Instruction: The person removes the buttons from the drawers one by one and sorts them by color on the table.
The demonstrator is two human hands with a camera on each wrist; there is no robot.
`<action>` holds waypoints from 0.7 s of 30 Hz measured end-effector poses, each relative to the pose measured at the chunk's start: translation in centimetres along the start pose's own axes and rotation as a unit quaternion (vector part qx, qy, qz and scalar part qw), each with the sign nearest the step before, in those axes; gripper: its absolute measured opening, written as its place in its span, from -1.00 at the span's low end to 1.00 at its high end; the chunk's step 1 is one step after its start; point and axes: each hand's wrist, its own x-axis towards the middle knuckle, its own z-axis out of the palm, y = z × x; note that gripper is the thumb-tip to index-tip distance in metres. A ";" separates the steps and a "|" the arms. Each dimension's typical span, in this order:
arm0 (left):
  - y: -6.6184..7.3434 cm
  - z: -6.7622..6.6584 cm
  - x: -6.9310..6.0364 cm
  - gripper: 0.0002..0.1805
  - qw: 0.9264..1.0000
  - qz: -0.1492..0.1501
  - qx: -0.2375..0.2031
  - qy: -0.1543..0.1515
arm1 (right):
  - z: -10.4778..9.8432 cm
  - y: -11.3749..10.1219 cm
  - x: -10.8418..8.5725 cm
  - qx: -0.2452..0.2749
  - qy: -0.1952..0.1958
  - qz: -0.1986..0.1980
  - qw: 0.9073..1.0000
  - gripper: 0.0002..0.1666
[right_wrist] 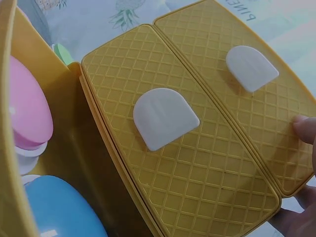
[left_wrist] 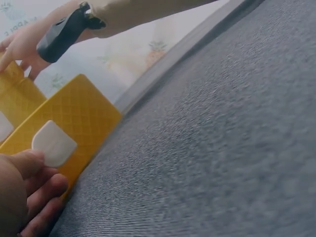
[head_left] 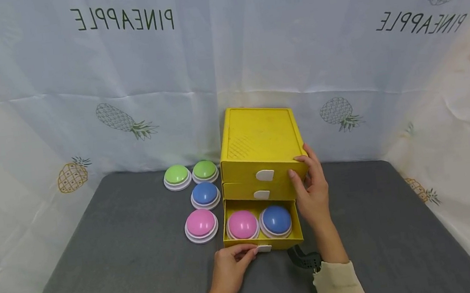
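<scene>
A yellow three-drawer box (head_left: 261, 134) stands at the back of the table, its bottom drawer (head_left: 232, 243) pulled out. Inside that drawer lie a pink dome button (head_left: 243, 224) and a blue dome button (head_left: 277, 219), both on white bases. My left hand (head_left: 232, 266) pinches the white tab (left_wrist: 54, 143) on the drawer's front between thumb and fingers. On the box's right front corner, my right hand (head_left: 314, 190) grips with the thumb on the top drawer's front (right_wrist: 266, 98) and fingers around the side. The middle drawer (right_wrist: 182, 138) is closed.
Left of the box sit two green dome buttons (head_left: 176, 175), a blue one (head_left: 205, 193) and a pink one (head_left: 200, 223) on the dark grey table (head_left: 121, 254). A pineapple-print curtain (head_left: 166, 67) hangs behind. A black strap piece (head_left: 304, 258) is at my right wrist.
</scene>
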 end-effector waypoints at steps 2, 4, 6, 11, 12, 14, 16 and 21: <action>0.1 -0.1 -0.3 -0.90 1.000 -0.004 -0.004 -0.006 | 0.0 0.1 0.0 -0.001 0.000 0.001 1.000 -0.62; 0.3 -0.2 -0.6 -0.89 1.000 -0.012 -0.011 -0.013 | 0.0 0.1 0.0 -0.002 0.000 0.001 1.000 -0.62; 0.4 -0.2 -0.9 -0.89 0.999 -0.025 -0.015 -0.018 | 0.0 0.2 0.1 -0.002 0.000 0.001 1.000 -0.63; 0.6 -0.4 -1.5 -0.89 0.999 -0.042 -0.020 -0.025 | 0.0 0.2 0.0 -0.003 0.001 0.002 1.000 -0.62; 0.6 -0.4 -1.6 -0.89 0.999 -0.044 -0.020 -0.026 | 0.1 0.2 0.0 -0.003 0.001 0.001 1.000 -0.62; 0.7 -0.4 -1.9 -0.89 0.998 -0.046 -0.020 -0.028 | 0.1 0.1 0.0 -0.002 0.000 0.000 1.000 -0.62; 0.8 -0.5 -2.1 -0.89 0.998 -0.046 -0.021 -0.031 | 0.1 0.1 0.1 -0.002 0.000 0.000 1.000 -0.62; 0.9 -0.6 -2.4 -0.89 0.998 -0.039 -0.023 -0.037 | 0.0 0.1 0.0 -0.004 0.000 0.004 1.000 -0.62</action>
